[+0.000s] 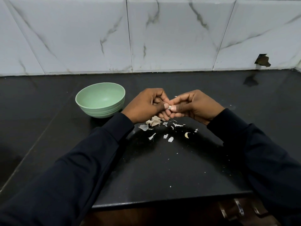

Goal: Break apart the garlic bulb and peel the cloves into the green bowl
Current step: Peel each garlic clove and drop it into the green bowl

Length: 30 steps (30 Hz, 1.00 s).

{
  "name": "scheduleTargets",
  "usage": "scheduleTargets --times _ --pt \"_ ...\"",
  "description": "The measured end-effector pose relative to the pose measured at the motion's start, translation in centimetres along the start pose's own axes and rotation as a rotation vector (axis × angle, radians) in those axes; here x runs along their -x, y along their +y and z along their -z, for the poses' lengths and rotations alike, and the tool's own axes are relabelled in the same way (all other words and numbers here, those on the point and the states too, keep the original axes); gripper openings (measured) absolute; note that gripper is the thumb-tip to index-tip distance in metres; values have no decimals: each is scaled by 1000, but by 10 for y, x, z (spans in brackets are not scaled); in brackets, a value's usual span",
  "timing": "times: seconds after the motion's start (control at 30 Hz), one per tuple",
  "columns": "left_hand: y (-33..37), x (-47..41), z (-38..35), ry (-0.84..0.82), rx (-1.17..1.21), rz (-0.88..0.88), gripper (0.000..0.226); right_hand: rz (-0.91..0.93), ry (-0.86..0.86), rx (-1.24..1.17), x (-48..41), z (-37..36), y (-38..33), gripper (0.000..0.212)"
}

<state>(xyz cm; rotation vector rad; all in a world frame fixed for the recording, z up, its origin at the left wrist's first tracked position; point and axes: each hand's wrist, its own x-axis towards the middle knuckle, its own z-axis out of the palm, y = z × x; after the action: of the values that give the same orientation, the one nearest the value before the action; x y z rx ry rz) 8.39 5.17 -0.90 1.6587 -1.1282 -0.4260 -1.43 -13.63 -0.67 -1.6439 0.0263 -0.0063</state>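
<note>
Small pale garlic clove (169, 107) over middle of black stone counter (162, 168), pinched by curled left hand (146, 106) and right hand (195, 106). Peeling step. Papery skin scraps (154, 122) beneath. Pale green ribbed bowl (101, 111) left, looks empty. Next: strip skin, drop clove in.

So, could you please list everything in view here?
green bowl: one, pale green, on the counter, left side
garlic clove: one, whitish, held above the counter, centre
garlic skins: many scraps, white and tan, on the counter, centre
loose piece: one, pale yellow, among the scraps, maybe a clove
counter: one, black
wall tiles: several, white marbled, behind the counter
left hand: one, dark sleeve, pinches the clove
right hand: one, dark sleeve, pinches the clove
</note>
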Motion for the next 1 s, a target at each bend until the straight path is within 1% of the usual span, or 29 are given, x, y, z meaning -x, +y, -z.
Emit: scheduleTargets --times 0.07,0.1,0.17,0.2,0.27,0.33,0.4,0.5,0.57,0.7,0.8,0.87,0.93,1.0 --pt "-2 0 -4 10 10 19 7 25 56 71 1 2 -1 23" --pt "-2 0 -5 16 18 31 9 40 91 143 3 6 -4 17" --pt "-1 1 -6 27 6 42 12 89 198 388 9 22 -12 4" --pt "0 2 -7 34 -32 35 12 115 263 517 14 33 -17 1" --pt "1 5 -13 37 -166 -13 13 139 377 687 26 63 -20 5" --pt "1 4 -22 -8 -316 -99 15 106 419 728 40 89 -20 7" --pt "0 2 -33 -104 -438 -170 22 44 422 743 49 104 -17 6" --pt "0 -1 -44 -263 -532 -205 31 -36 371 811 52 110 -13 11" --pt "3 -2 -49 -331 -579 -225 30 -75 338 900 51 108 -13 12" --pt "5 -2 -51 -362 -612 -270 17 -140 262 943 48 106 -11 14" --pt "7 -4 -53 -364 -648 -272 6 -171 255 962 45 107 -9 14" --pt "8 -4 -55 -371 -675 -267 4 -179 249 965 46 107 -8 16" --pt "8 -6 -58 -389 -719 -264 5 -158 273 965 47 110 -8 20" --pt "7 -6 -61 -399 -769 -269 7 -91 353 952 47 114 -8 23"
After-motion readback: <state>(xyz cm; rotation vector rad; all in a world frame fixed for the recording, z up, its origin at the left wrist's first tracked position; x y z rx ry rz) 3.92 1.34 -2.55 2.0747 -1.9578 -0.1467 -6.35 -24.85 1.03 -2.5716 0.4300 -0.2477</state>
